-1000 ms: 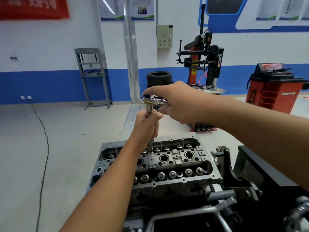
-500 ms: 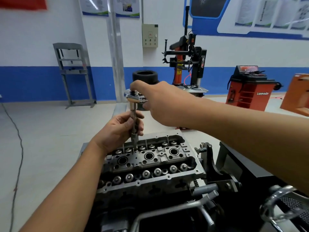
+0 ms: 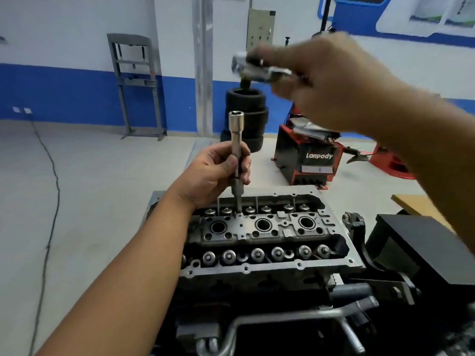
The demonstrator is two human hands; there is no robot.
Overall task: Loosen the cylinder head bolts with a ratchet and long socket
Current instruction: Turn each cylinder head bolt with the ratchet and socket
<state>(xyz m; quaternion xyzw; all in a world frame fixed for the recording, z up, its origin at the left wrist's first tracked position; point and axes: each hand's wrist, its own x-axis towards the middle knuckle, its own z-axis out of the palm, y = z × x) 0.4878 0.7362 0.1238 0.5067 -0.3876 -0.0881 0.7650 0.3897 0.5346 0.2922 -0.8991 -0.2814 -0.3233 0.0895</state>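
Head camera: a person's left hand (image 3: 214,173) grips the long socket (image 3: 236,152), standing upright in a bolt well at the far row of the cylinder head (image 3: 259,232). The right hand (image 3: 323,83), raised well above and blurred, appears to clutch the ratchet (image 3: 257,65), which is clear of the socket's open top. Done well, the next move likely means holding the socket plumb, seating the drive squarely, then pulling smoothly so it does not slip off the bolt.

Car workshop: stacked tyres (image 3: 246,116), wheel balancer (image 3: 308,156) (branded Lanpody), engine stand.
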